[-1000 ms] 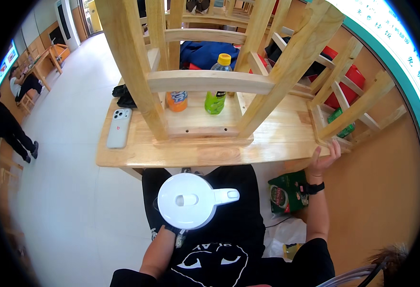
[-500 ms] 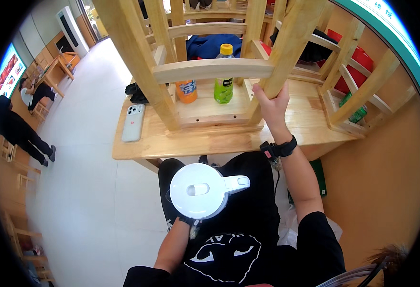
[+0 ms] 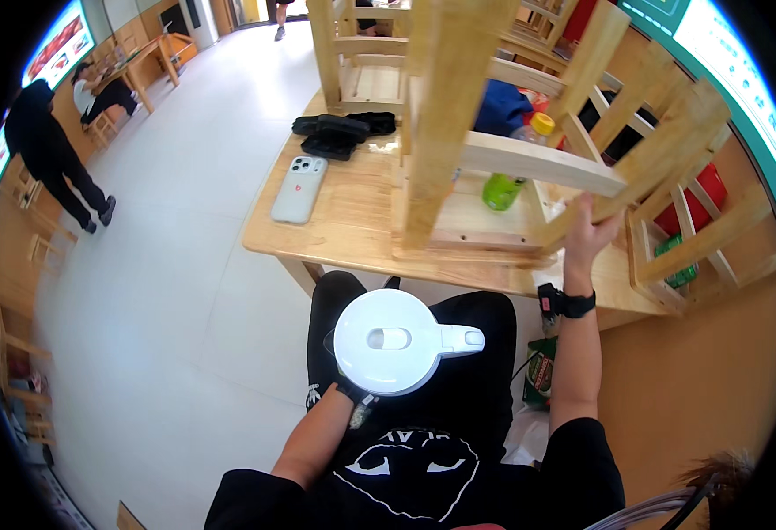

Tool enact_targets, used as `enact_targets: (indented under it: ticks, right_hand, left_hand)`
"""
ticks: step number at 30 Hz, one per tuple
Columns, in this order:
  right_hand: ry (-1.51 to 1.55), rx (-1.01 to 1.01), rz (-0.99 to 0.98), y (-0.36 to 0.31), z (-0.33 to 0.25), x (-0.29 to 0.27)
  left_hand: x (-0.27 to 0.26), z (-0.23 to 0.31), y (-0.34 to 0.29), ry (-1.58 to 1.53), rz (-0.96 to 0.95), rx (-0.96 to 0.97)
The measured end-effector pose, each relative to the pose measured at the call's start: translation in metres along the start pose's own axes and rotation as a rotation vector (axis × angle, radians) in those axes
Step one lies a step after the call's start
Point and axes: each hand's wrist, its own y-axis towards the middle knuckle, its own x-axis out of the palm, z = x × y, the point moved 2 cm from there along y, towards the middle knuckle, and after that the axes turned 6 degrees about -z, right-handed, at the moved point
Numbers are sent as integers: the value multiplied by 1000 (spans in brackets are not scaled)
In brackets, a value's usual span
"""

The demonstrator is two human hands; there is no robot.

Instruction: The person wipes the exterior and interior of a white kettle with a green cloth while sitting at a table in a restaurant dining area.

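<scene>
A white electric kettle (image 3: 386, 340), lid up, is over my lap with its handle to the right. My left forearm (image 3: 317, 433) reaches under the kettle's near side; the kettle hides the left hand and its fingers. My right hand (image 3: 589, 234) is closed round the right leg of an upturned wooden stool (image 3: 542, 163), its seat down on the wooden table (image 3: 361, 225). Behind the stool's crossbar stands a green drink bottle (image 3: 501, 192) with a yellow cap.
Left of the stool lie a pale phone (image 3: 299, 190) and black folded items (image 3: 339, 132). More upturned stools stand at the right and back. A green box (image 3: 540, 371) is on the floor right of my legs. A person in black (image 3: 56, 163) stands far left; another sits behind.
My right hand has shifted the stool to the right, and it is now turned and tilted. The orange bottle is now mostly hidden, and more of the black items shows.
</scene>
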Motion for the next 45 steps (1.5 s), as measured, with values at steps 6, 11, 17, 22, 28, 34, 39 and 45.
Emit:
enact_targets:
  ticks: [6,11,17,22,28,34,39,45]
  right_hand:
    - [-86,-34,54,8,-1,-27]
    - [-180,-77,79,10,10,-50]
    - [-382,-279,94,17,29,-71]
    - [-255,-133,87,13,41,-84]
    - [-388,92,177,2,29,-85]
    - [-653,-342,202,-75,-25,-37]
    - [-502,-848,-233,-104,-85,32]
    - [-373,-991,-899,-86,-105,124]
  left_hand:
    - [-8,0,-1,-13,-4,-4]
    - [-19,4,2,-28,-13,-20]
    - [-33,12,6,-50,-49,-37]
    - [-37,18,5,24,-20,-8]
    - [-40,20,10,50,-22,-77]
    - [-36,12,12,-2,-46,-40]
    - [-42,13,8,-57,-21,-100]
    - [-24,14,10,116,51,-107]
